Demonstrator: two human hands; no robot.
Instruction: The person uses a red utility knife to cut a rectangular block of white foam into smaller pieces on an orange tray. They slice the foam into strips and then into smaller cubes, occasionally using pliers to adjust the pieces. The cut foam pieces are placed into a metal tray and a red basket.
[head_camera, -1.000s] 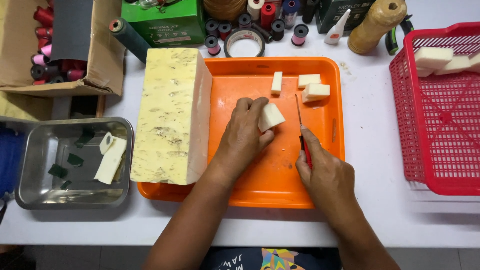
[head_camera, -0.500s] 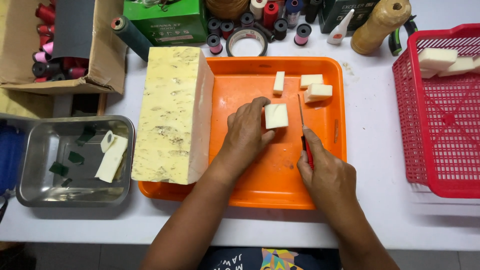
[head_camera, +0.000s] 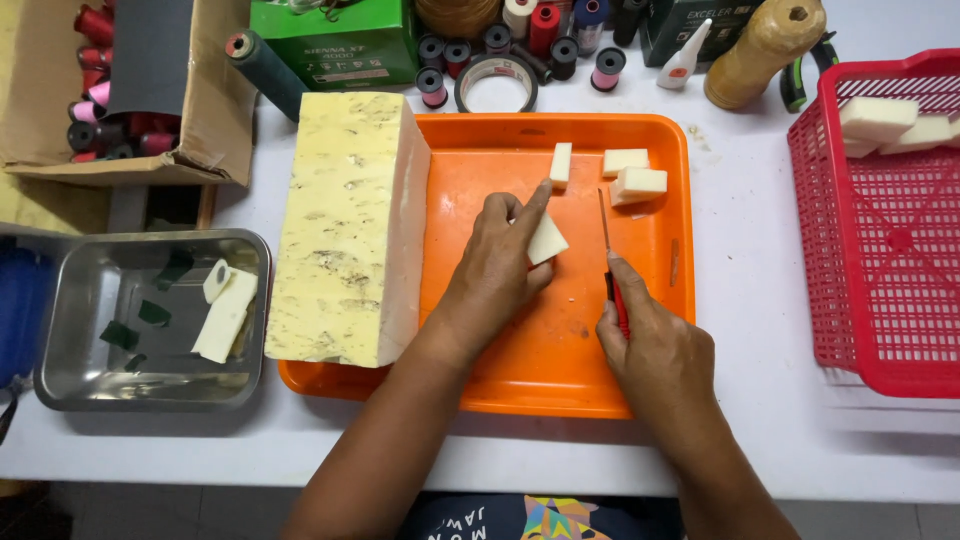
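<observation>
My left hand (head_camera: 497, 265) grips a half-hidden pale foam piece (head_camera: 546, 240) over the orange tray (head_camera: 520, 385); my right hand (head_camera: 655, 345) clasps a mostly covered red-handled knife (head_camera: 608, 250).

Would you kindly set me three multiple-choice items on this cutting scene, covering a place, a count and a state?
1. Where does the large pale block stand?
A. in the red basket
B. at the left end of the orange tray
C. in the steel pan

2. How many small cut pieces lie at the tray's far edge?
A. three
B. six
C. none

3. What does the left hand hold?
A. nothing
B. a spool
C. a small pale piece

Answers: B, the block rests on the tray's left end; A, three pieces lie apart there; C, the fingers pinch the piece, while the right hand holds the knife.
</observation>
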